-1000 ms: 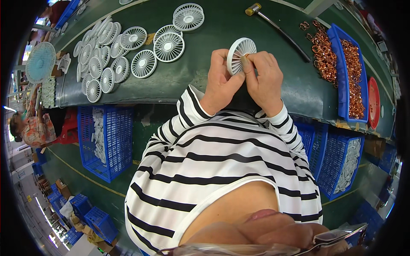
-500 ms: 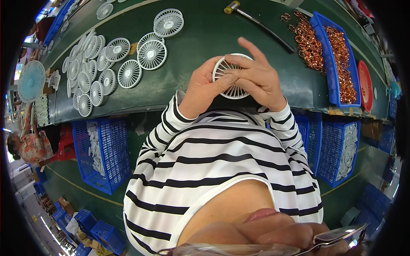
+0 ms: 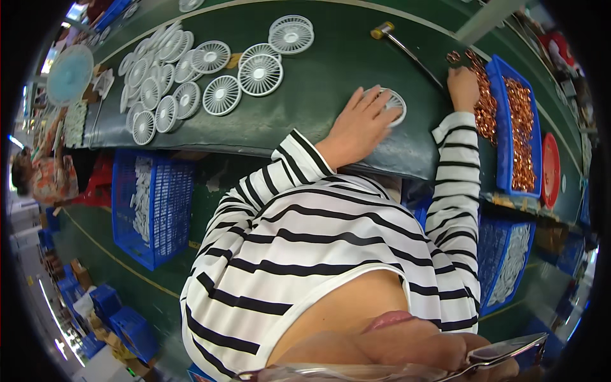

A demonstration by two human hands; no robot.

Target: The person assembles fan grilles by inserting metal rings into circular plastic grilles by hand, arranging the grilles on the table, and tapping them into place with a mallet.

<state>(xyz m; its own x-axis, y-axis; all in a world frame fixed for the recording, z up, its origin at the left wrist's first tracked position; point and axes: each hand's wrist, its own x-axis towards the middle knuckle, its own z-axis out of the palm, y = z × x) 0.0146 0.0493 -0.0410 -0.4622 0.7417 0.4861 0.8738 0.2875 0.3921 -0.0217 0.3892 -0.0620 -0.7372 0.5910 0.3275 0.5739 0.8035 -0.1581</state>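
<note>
My left hand [image 3: 361, 128] rests over a white round grille [image 3: 396, 108] lying on the green table, fingers stretched across it and slightly blurred. Most of the grille is under those fingers; its right rim shows. Off to the right, my right hand [image 3: 463, 89] is closed over the handle end of a hammer [image 3: 417, 58], beside the loose copper-coloured rings [image 3: 485, 114]. Its fingertips are hidden. The hammer's yellowish head lies away from me on the table.
Several white grilles [image 3: 260, 75] lie heaped and spread at the left. A blue bin [image 3: 501, 127] of copper-coloured rings stands at the right, with a red tray [image 3: 550, 169] beyond it. Blue crates [image 3: 153, 210] stand below the table edge. A person [image 3: 48, 169] is at the far left.
Both hands were together on the grille above the table edge. The grille now lies on the table under my left hand; my right hand has moved right to the hammer handle.
</note>
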